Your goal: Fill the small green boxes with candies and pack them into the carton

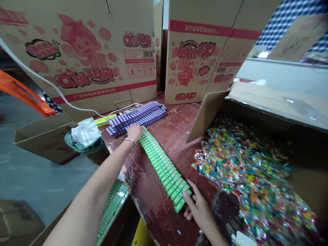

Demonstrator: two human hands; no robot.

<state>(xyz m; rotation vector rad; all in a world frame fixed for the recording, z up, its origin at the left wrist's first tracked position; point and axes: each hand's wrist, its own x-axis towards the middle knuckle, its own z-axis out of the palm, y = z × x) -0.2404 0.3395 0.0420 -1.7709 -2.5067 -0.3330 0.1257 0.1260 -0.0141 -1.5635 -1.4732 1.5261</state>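
Note:
A long row of small green boxes (162, 162) runs slantwise over the dark red tabletop, packed side by side. My left hand (134, 132), with a bangle at the wrist, is curled against the far end of this row; its fingertips are partly hidden. At the near end, my right hand (196, 205) presses the last boxes, thumb on the edge and forefinger along the side, with the other fingers bent. Beyond my left hand lie stacked rows of small purple boxes (146, 114).
An open carton (207, 114) on the right spills many clear-wrapped colourful candies (238, 164) onto the table. Tall printed cartons (102, 51) stand behind. Left of the table are a green basin (74, 145) holding white material and, lower, a carton of green packs (114, 205). A white cable (64, 97) hangs across.

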